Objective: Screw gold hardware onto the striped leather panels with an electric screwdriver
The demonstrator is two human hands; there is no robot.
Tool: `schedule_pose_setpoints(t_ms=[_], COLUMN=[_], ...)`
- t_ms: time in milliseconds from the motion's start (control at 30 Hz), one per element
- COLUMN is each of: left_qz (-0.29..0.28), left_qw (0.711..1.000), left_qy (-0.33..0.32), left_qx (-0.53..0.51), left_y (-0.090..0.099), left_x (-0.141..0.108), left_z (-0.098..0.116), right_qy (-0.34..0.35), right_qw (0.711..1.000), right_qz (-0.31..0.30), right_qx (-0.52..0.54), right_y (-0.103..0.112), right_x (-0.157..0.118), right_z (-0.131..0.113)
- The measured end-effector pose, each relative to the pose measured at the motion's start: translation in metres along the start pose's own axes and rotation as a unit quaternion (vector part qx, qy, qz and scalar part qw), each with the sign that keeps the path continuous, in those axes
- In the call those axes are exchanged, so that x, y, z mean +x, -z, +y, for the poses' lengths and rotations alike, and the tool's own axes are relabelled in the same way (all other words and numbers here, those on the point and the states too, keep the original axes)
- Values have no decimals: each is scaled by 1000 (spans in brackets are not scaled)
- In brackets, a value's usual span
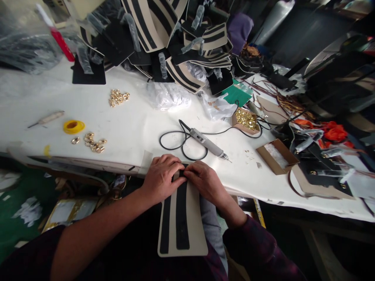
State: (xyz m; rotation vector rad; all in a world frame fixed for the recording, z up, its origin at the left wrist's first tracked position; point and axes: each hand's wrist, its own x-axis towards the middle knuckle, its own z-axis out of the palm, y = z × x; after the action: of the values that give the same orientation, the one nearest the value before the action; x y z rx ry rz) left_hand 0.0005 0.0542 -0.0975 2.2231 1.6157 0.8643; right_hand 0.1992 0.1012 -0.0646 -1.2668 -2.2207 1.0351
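Note:
A beige panel with dark stripes (195,218) lies across my lap, its upper end up against the table's front edge. My left hand (164,177) is closed on the panel's upper left, thumb and fingers pinching near the end of a stripe. From the other side my right hand (203,179) pinches the same upper end, its fingertips almost meeting the left ones. Whatever small part sits between the fingertips is hidden. Just beyond the hands, a grey electric screwdriver (206,142) rests on the white table (131,128), with its black cable looped beside it.
Gold metal fittings (95,142) lie at left near a yellow tape roll (74,126) and an awl-like tool (47,118). Similar striped panels (146,27) are heaped at the back. Rightward stand a box of small brass pieces (246,120) and an open cardboard box (277,156).

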Motion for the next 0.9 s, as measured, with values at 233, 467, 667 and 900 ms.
schedule_pose_setpoints(t_ms=[233, 467, 667, 900], left_qz=[2, -2, -8, -13], left_qw=[1000, 1000, 1000, 1000], left_qy=[4, 7, 3, 7], left_qx=[-2, -6, 1, -11], left_y=[0, 1, 1, 2], left_x=[1, 0, 1, 1], left_z=[1, 0, 0, 0], right_qy=[-78, -159, -188, -183], right_qw=[996, 986, 981, 971], right_qz=[-6, -22, -43, -154], right_qx=[-31, -48, -17, -3], right_y=[0, 2, 8, 19], right_x=[5, 9, 18, 44], right_z=[-10, -18, -7, 3])
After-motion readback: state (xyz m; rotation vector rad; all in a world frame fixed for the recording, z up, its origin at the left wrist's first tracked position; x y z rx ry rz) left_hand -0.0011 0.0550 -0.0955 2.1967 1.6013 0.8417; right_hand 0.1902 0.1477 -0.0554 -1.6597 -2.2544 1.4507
